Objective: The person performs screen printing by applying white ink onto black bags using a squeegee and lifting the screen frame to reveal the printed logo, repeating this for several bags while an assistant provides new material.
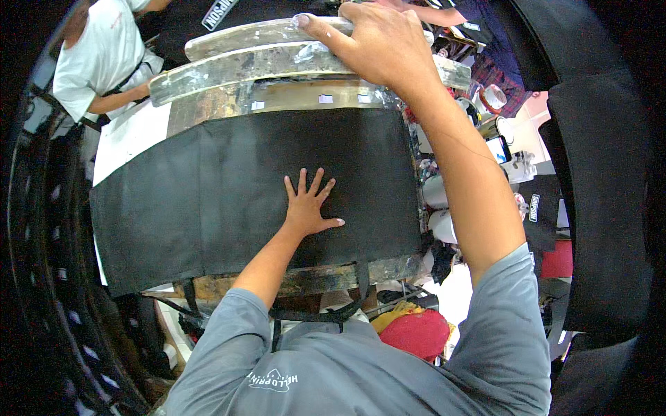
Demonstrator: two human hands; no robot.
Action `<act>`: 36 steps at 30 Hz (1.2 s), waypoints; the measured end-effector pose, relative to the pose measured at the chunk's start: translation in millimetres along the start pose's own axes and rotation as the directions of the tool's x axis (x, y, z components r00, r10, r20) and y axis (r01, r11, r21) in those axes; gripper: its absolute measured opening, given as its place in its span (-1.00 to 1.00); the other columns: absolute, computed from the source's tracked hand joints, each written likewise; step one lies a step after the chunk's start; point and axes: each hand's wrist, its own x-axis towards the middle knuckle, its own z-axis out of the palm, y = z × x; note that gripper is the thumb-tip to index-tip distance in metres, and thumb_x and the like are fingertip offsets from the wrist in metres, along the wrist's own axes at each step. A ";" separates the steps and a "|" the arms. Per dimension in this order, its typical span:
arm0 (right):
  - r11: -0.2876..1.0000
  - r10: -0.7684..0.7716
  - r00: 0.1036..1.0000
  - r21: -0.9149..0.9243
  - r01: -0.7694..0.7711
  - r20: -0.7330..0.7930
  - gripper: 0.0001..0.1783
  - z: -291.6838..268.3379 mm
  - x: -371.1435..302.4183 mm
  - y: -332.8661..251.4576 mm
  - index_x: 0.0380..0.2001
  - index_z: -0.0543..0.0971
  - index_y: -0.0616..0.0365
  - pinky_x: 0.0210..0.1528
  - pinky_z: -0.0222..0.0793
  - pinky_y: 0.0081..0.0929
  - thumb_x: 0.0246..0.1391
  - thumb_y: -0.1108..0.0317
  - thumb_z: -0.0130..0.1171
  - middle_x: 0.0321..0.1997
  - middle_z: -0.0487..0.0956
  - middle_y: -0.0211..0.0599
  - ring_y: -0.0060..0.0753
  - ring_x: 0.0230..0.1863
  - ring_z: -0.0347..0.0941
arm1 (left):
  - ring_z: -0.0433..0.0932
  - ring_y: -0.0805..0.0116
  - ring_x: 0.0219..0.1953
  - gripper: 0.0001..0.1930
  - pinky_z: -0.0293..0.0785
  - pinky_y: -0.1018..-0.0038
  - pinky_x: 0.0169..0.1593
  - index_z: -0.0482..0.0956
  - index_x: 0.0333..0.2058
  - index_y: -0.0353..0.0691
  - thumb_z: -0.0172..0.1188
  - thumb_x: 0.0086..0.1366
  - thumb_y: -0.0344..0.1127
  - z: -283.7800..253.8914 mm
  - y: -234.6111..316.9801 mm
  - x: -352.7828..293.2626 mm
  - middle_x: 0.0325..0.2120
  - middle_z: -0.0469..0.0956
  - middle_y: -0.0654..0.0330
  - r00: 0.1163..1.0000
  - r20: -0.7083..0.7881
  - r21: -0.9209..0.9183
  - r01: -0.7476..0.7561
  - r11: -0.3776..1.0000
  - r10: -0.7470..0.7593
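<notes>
A flat black cloth bag with straps at its near edge lies over a worn board. My left hand presses palm down on the cloth, its fingers spread and nothing in them. Beyond the bag, a paint-stained wooden frame stands raised along the far edge. Wrapped over the top of that frame, my right hand grips it near its right end, the thumb stretched along the bar. Some of the right fingertips are hidden behind the wood.
A person in a white shirt stands at the far left, and another person's arm shows at the far right. White tubs and a phone crowd the right side. A red cloth sits below. Black cloth hangs right.
</notes>
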 end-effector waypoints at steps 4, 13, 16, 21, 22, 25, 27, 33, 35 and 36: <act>1.000 0.026 0.998 0.012 -0.027 0.051 -0.14 -3.9 3.3 -2.5 -0.46 0.65 0.32 0.00 0.38 0.08 0.22 -0.43 -0.04 -0.34 0.67 0.15 0.20 -0.18 0.60 | -0.35 -0.31 0.56 0.23 -0.58 -0.53 0.38 0.10 0.51 0.19 0.09 -0.06 0.74 -3.9 -0.1 13.5 0.57 -0.17 0.08 0.999 0.043 0.005 0.023 1.000 -0.023; 0.991 -0.032 0.999 -0.132 0.031 -0.007 -0.22 6.7 1.2 0.8 -0.28 0.71 0.20 -0.10 0.48 0.06 0.25 -0.40 -0.03 -0.26 0.69 0.02 0.02 -0.09 0.64 | -0.28 -0.31 0.55 0.24 -0.52 -0.53 0.39 0.17 0.48 0.11 0.17 -0.10 0.70 -6.8 -12.8 20.9 0.55 -0.10 0.05 0.999 0.000 -0.038 -0.036 0.999 0.036; 0.995 -0.045 0.998 -0.095 0.041 -0.037 -0.18 10.5 -2.0 -0.2 -0.34 0.71 0.21 -0.10 0.44 0.07 0.22 -0.44 -0.04 -0.28 0.70 0.01 0.04 -0.15 0.64 | -0.19 -0.26 0.55 0.20 -0.49 -0.42 0.44 0.19 0.47 0.03 0.20 -0.03 0.65 -24.9 -15.0 23.6 0.54 -0.05 -0.01 0.999 -0.001 -0.143 0.037 0.989 -0.037; 0.989 -0.038 0.999 -0.146 0.039 0.010 -0.13 18.8 -24.8 -0.6 -0.28 0.68 0.21 -0.11 0.37 0.09 0.17 -0.51 -0.04 -0.26 0.68 0.00 0.11 -0.18 0.63 | 0.37 0.01 0.37 0.03 0.17 -0.02 0.47 0.13 0.45 -0.20 0.32 0.20 0.30 -167.6 -20.3 -24.6 0.32 0.38 -0.13 0.838 -0.372 -0.924 -0.296 0.241 -0.399; 0.993 -0.018 0.993 -0.116 0.031 0.113 -0.13 21.0 -36.6 -2.9 -0.20 0.66 0.20 -0.07 0.36 0.13 0.16 -0.51 -0.03 -0.19 0.66 0.01 0.11 -0.14 0.62 | 0.33 -0.07 0.38 0.13 0.16 -0.01 0.47 -0.01 0.46 -0.26 0.24 0.21 0.43 -205.2 -16.9 -45.7 0.32 0.32 -0.23 0.785 -0.374 -0.881 -0.468 -0.077 -0.494; 0.998 -0.051 0.951 -0.006 0.056 0.304 -0.21 42.8 -93.7 -8.3 -0.02 0.59 0.16 0.03 0.31 0.28 0.11 -0.40 0.15 -0.02 0.61 0.00 0.10 0.02 0.56 | 0.26 -0.26 0.38 0.32 0.17 -0.10 0.46 -0.14 0.40 -0.51 -0.15 0.16 0.71 -230.6 -24.1 -109.7 0.32 0.19 -0.34 0.862 -0.186 -0.720 -0.446 -0.532 -0.472; 0.999 -0.039 0.920 0.026 0.031 0.391 -0.32 71.2 -114.1 -3.1 0.00 0.54 0.14 0.05 0.29 0.18 -0.05 -0.10 0.45 -0.11 0.63 -0.07 0.11 0.03 0.55 | 0.27 -0.26 0.37 0.33 0.20 -0.10 0.45 -0.14 0.39 -0.54 -0.19 0.16 0.72 -203.9 -17.6 -132.1 0.31 0.21 -0.33 0.855 0.086 -0.764 -0.272 -0.585 -0.511; 0.993 0.017 0.832 0.086 -0.078 0.554 -0.30 130.0 -162.1 9.5 0.06 0.50 0.05 -0.02 0.40 0.09 -0.14 0.08 0.55 -0.13 0.63 -0.09 0.09 -0.01 0.58 | 0.47 -0.07 0.25 0.25 0.45 0.13 0.31 0.07 0.34 -0.53 -0.30 0.21 0.73 -89.9 -46.1 -164.6 0.20 0.39 -0.27 0.769 0.414 -0.768 0.009 -0.640 -0.487; 0.998 -0.001 0.791 0.046 -0.034 0.612 -0.31 122.4 -172.4 -5.6 0.05 0.49 0.04 -0.05 0.43 0.07 -0.14 0.09 0.55 -0.13 0.63 -0.10 0.07 -0.04 0.60 | 0.48 -0.07 0.24 0.25 0.47 0.13 0.29 0.10 0.32 -0.54 -0.30 0.21 0.73 -70.4 -56.0 -167.6 0.21 0.39 -0.26 0.764 0.437 -0.776 0.053 -0.628 -0.475; 0.999 0.027 0.752 0.009 -0.045 0.659 -0.34 124.8 -185.9 -16.1 0.05 0.50 0.00 -0.02 0.39 0.11 -0.11 0.10 0.53 -0.08 0.61 -0.15 -0.01 0.01 0.57 | 0.49 -0.07 0.22 0.25 0.49 0.14 0.27 0.10 0.32 -0.54 -0.31 0.22 0.72 -68.6 -53.0 -164.7 0.19 0.41 -0.27 0.753 0.446 -0.773 0.052 -0.632 -0.484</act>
